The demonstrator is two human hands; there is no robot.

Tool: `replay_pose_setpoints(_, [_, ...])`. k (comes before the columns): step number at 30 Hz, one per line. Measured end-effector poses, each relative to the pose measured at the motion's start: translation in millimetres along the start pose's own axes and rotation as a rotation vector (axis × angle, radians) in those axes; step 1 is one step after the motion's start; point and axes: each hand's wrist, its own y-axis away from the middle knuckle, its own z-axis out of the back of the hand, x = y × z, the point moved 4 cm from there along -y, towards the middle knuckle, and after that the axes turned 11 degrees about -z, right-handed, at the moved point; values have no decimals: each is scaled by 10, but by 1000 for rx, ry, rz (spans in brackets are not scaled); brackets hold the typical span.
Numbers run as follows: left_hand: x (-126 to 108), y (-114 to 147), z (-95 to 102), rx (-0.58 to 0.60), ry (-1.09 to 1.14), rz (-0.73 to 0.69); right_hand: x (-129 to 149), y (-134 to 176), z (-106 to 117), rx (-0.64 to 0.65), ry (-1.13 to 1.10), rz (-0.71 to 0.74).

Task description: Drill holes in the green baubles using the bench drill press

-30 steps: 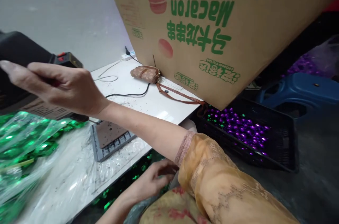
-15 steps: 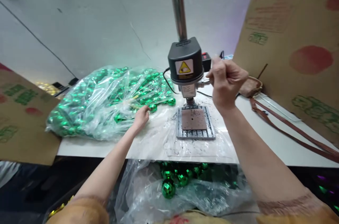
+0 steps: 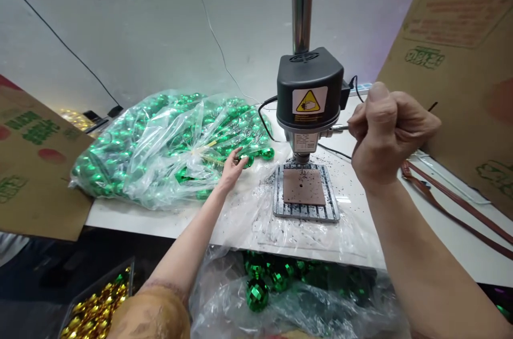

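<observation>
My right hand (image 3: pixel 390 133) is closed round the feed lever (image 3: pixel 340 128) on the right side of a small black bench drill press (image 3: pixel 310 90). Below the chuck, a brown square board (image 3: pixel 303 186) with a small dark hole lies on the slotted metal base plate (image 3: pixel 306 216), with dark shavings scattered about. To the left, my left hand (image 3: pixel 232 170) is open, thumb and fingers apart, beside a shiny green ball (image 3: pixel 247 161) at the mouth of a clear plastic bag (image 3: pixel 160 152) full of green faceted balls. Whether its fingertips touch the ball I cannot tell.
Another plastic bag (image 3: pixel 312 307) with green balls (image 3: pixel 257 294) hangs below the table edge. Gold balls (image 3: pixel 94 309) fill a container at lower left. Cardboard boxes (image 3: pixel 38 157) flank the white table (image 3: pixel 240 232). A brown strap (image 3: pixel 452 200) lies at right.
My view has shifted, so the drill press appears closer and further right. My left hand's fingers have spread apart beside the green balls. The right hand keeps its hold on the lever.
</observation>
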Motion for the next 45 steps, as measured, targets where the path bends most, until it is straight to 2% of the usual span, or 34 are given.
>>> replay_pose_setpoints(2, [-124,187,-126,-5,249,76,12,-3,-9,8,-25,37])
replay_pose_setpoints(4, [-240,395,-315,40,405,146,20,-8,-12,-3,-22,57])
replay_pose_setpoints(8, [-344,704,-713,172,481,189,19,-14,-18,-25,8,58])
replay_pose_setpoints(11, [-314,777,-920,188,536,178,24,-8,-21,-29,23,89])
replay_pose_setpoints(16, [-278,763,-1124,186,541,148,31,10,-20,-31,80,57])
replay_pose_setpoints(28, [-322,718,-1329,272,342,-41,43,11,-39,-27,65,41])
replay_pose_setpoints(32, [-304,714,-1357,258,334,-64,35,19,-29,-10,119,37])
replay_pose_setpoints(40, [-283,771,-1348,363,258,-109,-23,3,-22,-48,256,51])
replay_pose_setpoints(45, [-276,782,-1360,366,278,-96,-3,12,-22,-50,201,58])
